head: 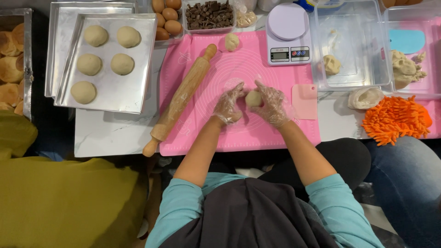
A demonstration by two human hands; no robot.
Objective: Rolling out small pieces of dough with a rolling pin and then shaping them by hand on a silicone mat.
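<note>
Cupped between the gloved left hand [228, 106] and gloved right hand [272, 104], a small dough ball [253, 98] is held at the frame's centre over the pink mat [239, 133], fingers curled partly closed around it. A rolling pin [180, 99] is laid just left, and a tray [133, 98] of dough rounds [122, 64] is seen at upper left.

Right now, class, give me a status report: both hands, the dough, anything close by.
Left hand and right hand gloved, cupping dough ball over pink mat. Rolling pin lies left, apart.
</note>
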